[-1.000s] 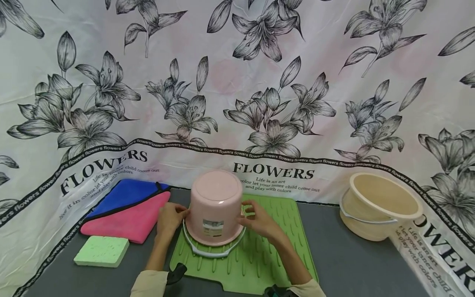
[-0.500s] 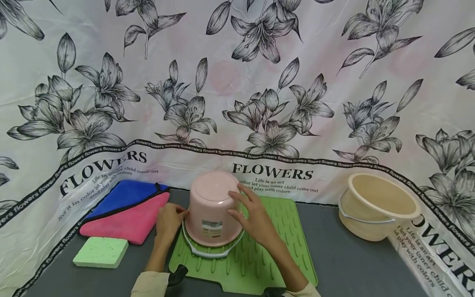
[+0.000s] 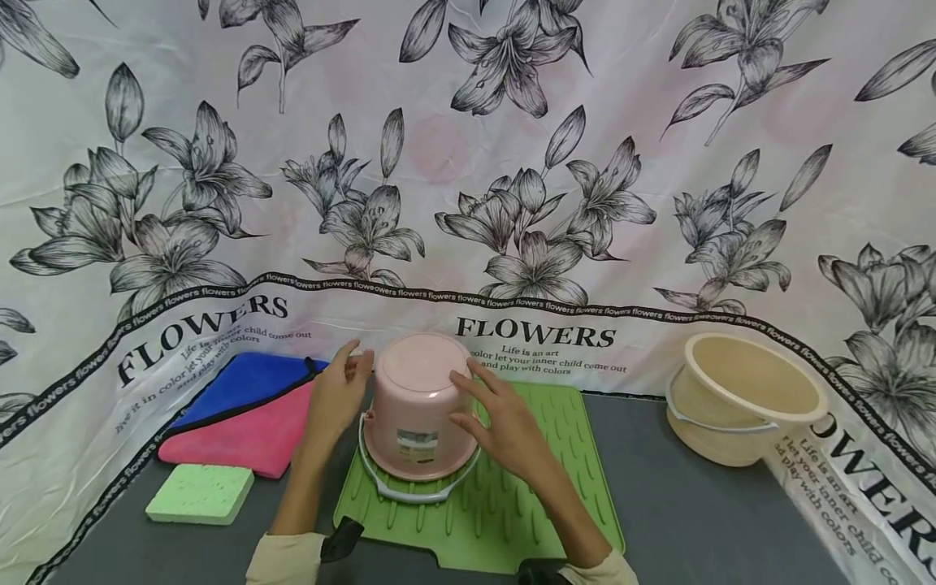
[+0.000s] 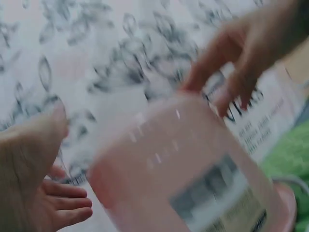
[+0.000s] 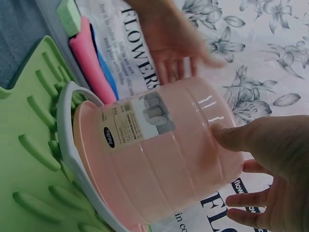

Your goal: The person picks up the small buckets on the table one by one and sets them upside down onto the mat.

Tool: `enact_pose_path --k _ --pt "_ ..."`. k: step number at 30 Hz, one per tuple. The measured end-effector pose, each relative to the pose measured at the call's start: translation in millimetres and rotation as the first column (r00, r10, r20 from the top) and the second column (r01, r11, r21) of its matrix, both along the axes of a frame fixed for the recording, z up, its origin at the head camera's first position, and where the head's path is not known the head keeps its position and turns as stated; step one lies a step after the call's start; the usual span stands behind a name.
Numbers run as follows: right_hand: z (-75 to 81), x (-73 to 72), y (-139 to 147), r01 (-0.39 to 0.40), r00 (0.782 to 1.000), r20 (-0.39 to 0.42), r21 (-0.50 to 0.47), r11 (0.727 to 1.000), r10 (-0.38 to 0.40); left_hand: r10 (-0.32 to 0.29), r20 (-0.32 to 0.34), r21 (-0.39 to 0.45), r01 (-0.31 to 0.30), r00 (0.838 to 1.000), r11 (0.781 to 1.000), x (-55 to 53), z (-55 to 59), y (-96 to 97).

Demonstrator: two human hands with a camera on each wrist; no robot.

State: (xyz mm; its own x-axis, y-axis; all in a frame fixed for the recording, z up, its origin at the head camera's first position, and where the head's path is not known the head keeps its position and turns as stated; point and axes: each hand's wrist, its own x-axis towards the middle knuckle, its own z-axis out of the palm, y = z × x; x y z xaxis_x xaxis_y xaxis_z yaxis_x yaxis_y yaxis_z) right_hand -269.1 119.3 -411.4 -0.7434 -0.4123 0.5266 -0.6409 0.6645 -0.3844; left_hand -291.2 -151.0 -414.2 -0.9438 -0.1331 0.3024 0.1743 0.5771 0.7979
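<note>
A pink bucket [image 3: 420, 406] stands upside down on a green ribbed drying mat [image 3: 556, 479], its grey handle [image 3: 409, 494] lying round the rim at the front. To the bucket's left my left hand [image 3: 342, 394] is raised beside its wall, fingers loosely spread and holding nothing. My right hand [image 3: 504, 418] is at the bucket's upper right side. In the right wrist view its thumb touches the bucket wall, and its other fingers reach loosely past the base. The label [image 5: 135, 123] faces the front. Motion blurs the left wrist view.
At the left lie a folded blue and pink cloth [image 3: 241, 406] and a light green sponge [image 3: 200, 493]. A beige bucket [image 3: 731, 431] stands upright at the right on the dark table [image 3: 702, 520]. Flower-printed fabric [image 3: 439, 179] hangs behind.
My left hand has come off the bucket's lower rim and risen up its left side. My right hand has moved from the lower right side to near the top. The bucket stays put.
</note>
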Motion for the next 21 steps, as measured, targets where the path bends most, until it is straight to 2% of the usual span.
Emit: enact_pose_path --k 1,3,6,8,12,15,18,21 --pt "0.5 0.1 0.2 0.000 1.000 0.001 0.001 1.000 0.000 -0.053 0.000 0.023 0.053 0.999 0.998 1.9 4.8 1.7" --pt "1.6 0.5 0.7 0.001 1.000 0.005 0.007 1.000 -0.001 -0.139 -0.003 0.007 0.139 0.990 0.990 6.0 11.7 6.5" --pt "2.3 0.8 2.1 -0.008 1.000 0.003 0.021 1.000 0.008 -0.233 -0.008 -0.059 0.232 0.972 0.971 9.8 14.8 15.7" --pt "2.6 0.8 4.2 -0.027 1.000 0.007 0.030 0.999 0.027 -0.241 -0.010 -0.096 0.239 0.970 0.966 9.4 13.3 21.8" --pt "3.3 -2.0 11.7 -0.096 0.995 0.038 0.064 0.993 0.094 -0.226 0.015 -0.072 0.227 0.974 0.971 8.8 11.2 27.4" --pt "5.7 -6.3 18.3 -0.166 0.984 0.085 0.103 0.981 0.157 -0.213 0.025 -0.069 0.215 0.977 0.974 9.7 13.7 26.6" --pt "13.4 -10.5 25.1 -0.232 0.965 0.151 0.116 0.966 0.214 -0.210 0.044 -0.092 0.214 0.977 0.973 9.6 17.9 25.7" --pt "26.7 -11.6 34.4 -0.228 0.956 0.207 0.085 0.970 0.207 -0.209 0.079 -0.123 0.217 0.975 0.968 9.5 23.3 26.4"
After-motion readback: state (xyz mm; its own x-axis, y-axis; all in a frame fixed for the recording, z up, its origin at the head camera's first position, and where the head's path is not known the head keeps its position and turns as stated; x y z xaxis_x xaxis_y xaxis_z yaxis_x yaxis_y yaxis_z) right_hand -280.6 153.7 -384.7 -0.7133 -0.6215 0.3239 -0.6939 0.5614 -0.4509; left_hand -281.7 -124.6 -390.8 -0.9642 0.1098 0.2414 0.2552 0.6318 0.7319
